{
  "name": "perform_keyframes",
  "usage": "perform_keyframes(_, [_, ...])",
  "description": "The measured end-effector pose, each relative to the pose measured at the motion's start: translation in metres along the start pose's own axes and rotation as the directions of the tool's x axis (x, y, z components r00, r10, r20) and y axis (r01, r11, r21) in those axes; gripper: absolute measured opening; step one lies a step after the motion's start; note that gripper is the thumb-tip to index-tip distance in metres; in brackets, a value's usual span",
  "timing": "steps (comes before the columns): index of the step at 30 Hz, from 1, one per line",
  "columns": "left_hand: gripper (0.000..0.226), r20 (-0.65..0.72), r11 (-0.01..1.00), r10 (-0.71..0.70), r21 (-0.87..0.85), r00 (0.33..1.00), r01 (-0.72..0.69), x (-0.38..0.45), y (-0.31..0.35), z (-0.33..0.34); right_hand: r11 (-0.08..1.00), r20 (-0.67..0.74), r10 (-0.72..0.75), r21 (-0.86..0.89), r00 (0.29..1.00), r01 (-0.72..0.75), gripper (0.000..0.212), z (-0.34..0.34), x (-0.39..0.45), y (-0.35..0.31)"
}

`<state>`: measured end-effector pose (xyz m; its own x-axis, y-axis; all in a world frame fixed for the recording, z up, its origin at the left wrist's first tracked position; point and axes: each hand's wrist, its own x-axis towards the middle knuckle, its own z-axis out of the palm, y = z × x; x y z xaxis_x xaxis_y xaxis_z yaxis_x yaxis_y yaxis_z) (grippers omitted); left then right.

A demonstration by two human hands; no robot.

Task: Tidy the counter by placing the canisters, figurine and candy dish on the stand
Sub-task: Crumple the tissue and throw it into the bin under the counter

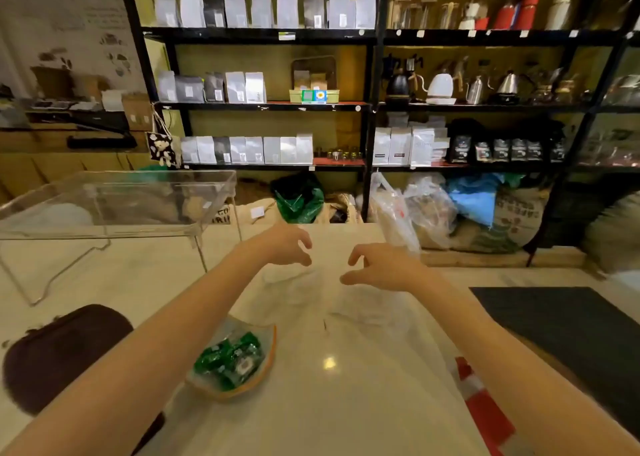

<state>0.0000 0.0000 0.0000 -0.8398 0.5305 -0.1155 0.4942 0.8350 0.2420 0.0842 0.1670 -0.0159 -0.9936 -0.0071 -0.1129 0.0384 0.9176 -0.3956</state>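
both hands, left hand (289, 246) and right hand (384, 266), hover half-open and empty; candy dish (239, 365) looks shallow, light, spillable: lift level by opposite rims.

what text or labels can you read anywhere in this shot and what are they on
Nothing reads clearly.
Burlap sack: dark stencilled letters, blurred.
Shelf bags: small labels, too small.
Shelf-edge price tags: too small.
Green candy wrappers in the candy dish: print blurred.
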Motion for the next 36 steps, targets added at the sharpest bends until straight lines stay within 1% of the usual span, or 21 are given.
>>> perform_keyframes(2, [0.05, 0.063, 0.999, -0.007, 0.042, 0.998, 0.005, 0.002, -0.001, 0.008, 0.986, -0.029, 0.03, -0.161, 0.999, -0.034, 0.054, 0.006, 0.001, 0.002])
perform_keyframes(3, [0.054, 0.095, 0.998, -0.02, 0.055, 0.995, 0.015, 0.003, -0.002, 0.014, 0.979, -0.027, 0.043, -0.196, 0.999, -0.047, 0.055, 0.011, 0.0, 0.004])
perform_keyframes(7, [0.064, 0.149, 0.997, -0.041, 0.064, 0.988, 0.031, 0.009, -0.006, 0.029, 0.974, -0.004, 0.067, -0.215, 0.998, -0.066, 0.054, 0.023, -0.003, 0.011])
perform_keyframes(10, [0.067, 0.17, 0.996, -0.059, 0.077, 0.984, 0.046, 0.01, -0.009, 0.035, 0.98, -0.025, 0.034, -0.196, 0.999, -0.038, 0.046, 0.028, -0.004, 0.016])
perform_keyframes(12, [0.065, 0.167, 0.997, -0.042, 0.077, 0.985, 0.03, 0.009, -0.009, 0.038, 0.985, -0.043, 0.013, -0.173, 0.999, -0.021, 0.04, 0.03, -0.005, 0.019])
perform_keyframes(19, [0.047, 0.059, 0.988, 0.018, 0.152, 0.998, -0.026, 0.0, -0.001, 0.041, 0.995, -0.131, -0.034, -0.095, 0.991, 0.021, 0.021, 0.036, -0.011, 0.019])
perform_keyframes(22, [0.038, 0.026, 0.98, 0.022, 0.198, 0.999, -0.027, -0.003, 0.0, 0.045, 0.998, -0.173, -0.029, -0.057, 0.984, 0.02, 0.019, 0.038, -0.013, 0.018])
perform_keyframes(24, [0.034, 0.011, 0.98, 0.023, 0.2, 1.0, -0.025, -0.005, 0.001, 0.046, 0.999, -0.191, -0.023, -0.028, 0.981, 0.018, 0.019, 0.039, -0.014, 0.018])
perform_keyframes(28, [0.033, -0.068, 0.992, 0.027, 0.128, 0.997, -0.018, -0.016, 0.003, 0.039, 1.0, -0.227, -0.023, 0.011, 0.974, 0.027, 0.019, 0.035, -0.02, 0.018])
perform_keyframes(31, [0.032, -0.147, 0.999, 0.036, 0.04, 0.988, -0.03, -0.032, 0.011, 0.028, 0.997, -0.271, -0.053, 0.045, 0.961, 0.067, 0.018, 0.025, -0.029, 0.017])
perform_keyframes(36, [0.03, -0.301, 0.994, 0.068, -0.056, 0.951, -0.089, -0.078, 0.035, 0.009, 0.978, -0.403, -0.117, 0.111, 0.908, 0.176, 0.016, 0.004, -0.048, 0.009])
